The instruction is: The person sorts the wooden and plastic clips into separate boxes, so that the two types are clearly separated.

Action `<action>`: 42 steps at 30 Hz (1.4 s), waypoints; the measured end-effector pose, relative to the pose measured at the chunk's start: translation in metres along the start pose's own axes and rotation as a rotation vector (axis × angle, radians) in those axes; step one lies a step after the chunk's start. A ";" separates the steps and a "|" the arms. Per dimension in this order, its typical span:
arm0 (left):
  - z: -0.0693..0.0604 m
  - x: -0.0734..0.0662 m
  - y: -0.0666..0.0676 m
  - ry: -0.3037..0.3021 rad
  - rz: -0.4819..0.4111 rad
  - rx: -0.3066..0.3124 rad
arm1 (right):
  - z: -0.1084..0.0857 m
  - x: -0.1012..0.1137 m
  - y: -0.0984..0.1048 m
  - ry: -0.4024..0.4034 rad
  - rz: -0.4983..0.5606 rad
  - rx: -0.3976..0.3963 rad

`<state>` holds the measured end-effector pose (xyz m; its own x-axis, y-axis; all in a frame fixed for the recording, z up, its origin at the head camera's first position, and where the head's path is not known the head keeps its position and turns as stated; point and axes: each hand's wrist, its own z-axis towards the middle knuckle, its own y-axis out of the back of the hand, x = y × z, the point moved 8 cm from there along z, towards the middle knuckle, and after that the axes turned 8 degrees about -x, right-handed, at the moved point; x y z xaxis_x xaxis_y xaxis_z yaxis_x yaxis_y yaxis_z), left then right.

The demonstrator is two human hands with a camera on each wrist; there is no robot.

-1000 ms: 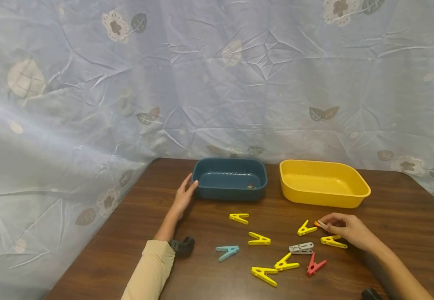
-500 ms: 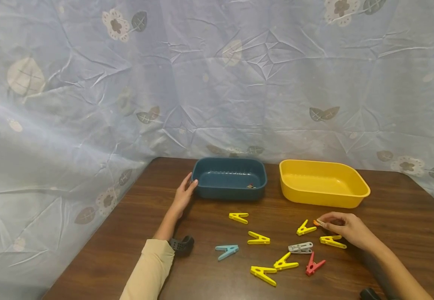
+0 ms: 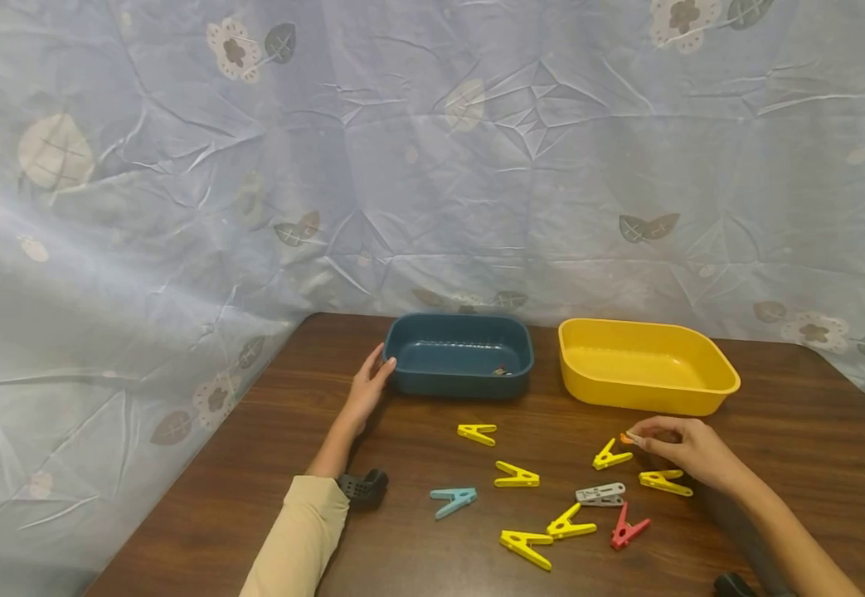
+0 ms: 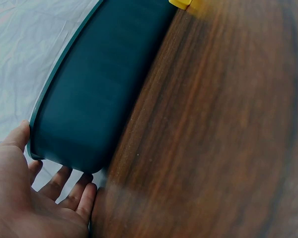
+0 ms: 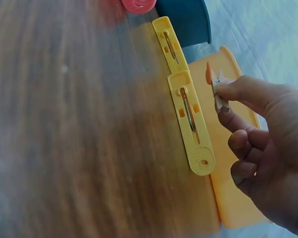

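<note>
- So, right hand [image 3: 689, 452] pinches a tiny pale clip [image 5: 218, 100] on the yellow bin's [image 3: 644, 396] near side, orange end pointing left, long axis roughly left-right
- left hand [image 3: 366, 393] spread against the rounded blue bin [image 3: 456, 385]
- wood-grain surface [image 3: 402, 547]

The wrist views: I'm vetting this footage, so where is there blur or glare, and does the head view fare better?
Left wrist: the table blurs toward the right, and the blue tub looks dark. Right wrist: the table is smeared at left, the lower yellow clip sharper. Head: clearer overall, with a bright sheen on the cloth at left.
</note>
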<state>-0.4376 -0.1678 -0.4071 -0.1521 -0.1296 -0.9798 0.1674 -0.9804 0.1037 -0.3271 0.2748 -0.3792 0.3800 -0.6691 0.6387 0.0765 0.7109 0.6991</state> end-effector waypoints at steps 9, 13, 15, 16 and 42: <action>-0.003 -0.005 0.000 0.002 -0.012 0.038 | 0.009 0.010 -0.001 0.005 -0.033 -0.002; -0.012 -0.020 -0.001 0.003 -0.013 0.059 | 0.014 0.016 -0.003 0.016 -0.019 0.002; -0.017 -0.026 -0.001 0.000 -0.003 0.059 | 0.017 0.019 -0.003 0.013 -0.014 0.007; -0.018 -0.028 0.000 0.001 -0.002 0.057 | 0.018 0.021 -0.003 0.013 -0.008 0.011; 0.000 0.000 0.000 -0.001 0.009 0.000 | 0.062 0.073 -0.018 0.141 -0.127 0.056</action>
<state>-0.4377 -0.1681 -0.4069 -0.1512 -0.1387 -0.9787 0.1683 -0.9793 0.1128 -0.3577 0.2003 -0.3256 0.4962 -0.7125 0.4960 0.0818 0.6072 0.7904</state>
